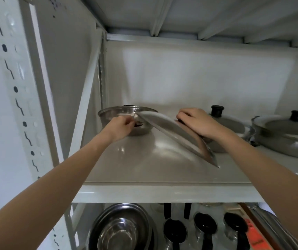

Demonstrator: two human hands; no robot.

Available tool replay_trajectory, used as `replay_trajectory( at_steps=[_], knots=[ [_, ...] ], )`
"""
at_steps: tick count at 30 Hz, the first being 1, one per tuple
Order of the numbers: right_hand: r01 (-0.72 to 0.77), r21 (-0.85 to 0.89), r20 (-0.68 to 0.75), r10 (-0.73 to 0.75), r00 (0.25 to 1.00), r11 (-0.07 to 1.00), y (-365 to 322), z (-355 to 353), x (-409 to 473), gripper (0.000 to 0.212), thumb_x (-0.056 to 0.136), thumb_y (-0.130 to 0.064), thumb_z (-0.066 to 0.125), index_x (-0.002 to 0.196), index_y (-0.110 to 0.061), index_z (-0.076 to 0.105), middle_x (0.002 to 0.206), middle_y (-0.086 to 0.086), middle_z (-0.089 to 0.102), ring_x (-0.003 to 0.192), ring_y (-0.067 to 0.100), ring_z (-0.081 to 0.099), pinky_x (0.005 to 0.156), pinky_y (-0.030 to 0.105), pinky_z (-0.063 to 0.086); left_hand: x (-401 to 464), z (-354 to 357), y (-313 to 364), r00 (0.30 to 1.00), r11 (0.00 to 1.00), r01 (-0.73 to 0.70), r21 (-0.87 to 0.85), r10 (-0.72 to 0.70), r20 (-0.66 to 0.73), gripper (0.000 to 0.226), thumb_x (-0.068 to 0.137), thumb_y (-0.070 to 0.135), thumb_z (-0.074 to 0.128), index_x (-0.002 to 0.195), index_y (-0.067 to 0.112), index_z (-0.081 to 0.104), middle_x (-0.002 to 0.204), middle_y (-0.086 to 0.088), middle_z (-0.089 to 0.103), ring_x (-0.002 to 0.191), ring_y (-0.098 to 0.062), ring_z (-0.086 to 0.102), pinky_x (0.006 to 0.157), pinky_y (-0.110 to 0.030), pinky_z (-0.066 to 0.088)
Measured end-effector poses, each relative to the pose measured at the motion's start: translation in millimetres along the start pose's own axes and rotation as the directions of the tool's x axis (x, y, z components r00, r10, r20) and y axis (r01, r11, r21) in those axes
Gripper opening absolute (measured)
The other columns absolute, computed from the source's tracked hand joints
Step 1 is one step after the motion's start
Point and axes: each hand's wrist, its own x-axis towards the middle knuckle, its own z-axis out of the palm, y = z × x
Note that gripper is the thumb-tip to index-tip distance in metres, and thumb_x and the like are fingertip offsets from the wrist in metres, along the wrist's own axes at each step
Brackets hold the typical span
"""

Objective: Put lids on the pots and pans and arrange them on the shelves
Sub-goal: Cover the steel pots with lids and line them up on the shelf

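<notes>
Right hand (198, 123) grips a tilted lid (177, 136), hiding its knob; left hand (121, 127) pinches the pot (126, 120) handle, blurred.

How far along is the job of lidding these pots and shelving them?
Done: two lidded steel pans stand at the shelf's right. In hand: the right hand tilts a round steel lid toward the open steel pot, whose handle the left hand holds. Left: seating that lid.
</notes>
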Motion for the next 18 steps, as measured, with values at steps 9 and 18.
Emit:
replay_trajectory(
  at_steps=[9,18],
  knots=[
    [-0.044,0.183,-0.114,0.066,0.991,0.982,8.1,-12.0,12.8,0.039,0.095,-0.024,0.038,0.081,0.008,0.056,0.089,0.026,0.06,0.08,0.026,0.05,0.071,0.036,0.035,17.3,19.2,11.3,0.999,0.995,0.036,0.089,-0.037,0.01,0.029,0.093,0.036,0.048,0.105,0.013,0.062,0.098,-0.004,0.066,0.093,-0.025,0.061,0.084,-0.036,0.049],
    [-0.012,0.288,-0.14,0.054,0.989,0.958,5.5,-7.3,44.4,0.037,0.094,-0.023,0.037,0.059,-0.016,0.042,0.066,0.006,0.046,0.071,0.02,0.042,0.066,0.032,0.029,10.6,8.4,-8.6,0.977,0.984,0.173,0.036,-0.167,-0.134,0.035,0.094,0.036,0.05,0.065,0.017,0.058,0.065,-0.002,0.059,0.069,-0.026,0.058,0.063,-0.031,0.045]
  ],
)
